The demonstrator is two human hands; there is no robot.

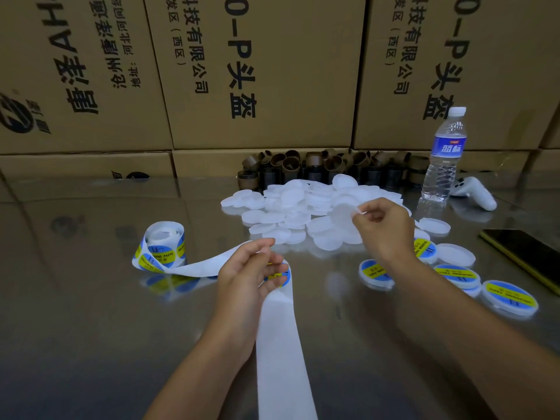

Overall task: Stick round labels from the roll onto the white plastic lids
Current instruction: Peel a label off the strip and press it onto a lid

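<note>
Backing strip (281, 344) runs lengthwise toward camera from gripping left hand (245, 274); right hand (383, 225) pinches a lid (342, 215).

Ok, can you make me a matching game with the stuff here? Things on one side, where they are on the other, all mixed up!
Things
1. roll
2. bottle
3. phone
4. bare lid

Places
A. pinched in the right hand
B. lying flat at the far right
C. on the table, its strip held by the left hand
D. standing upright, right of the lid pile

Pairs: 1-C, 2-D, 3-B, 4-A
</note>
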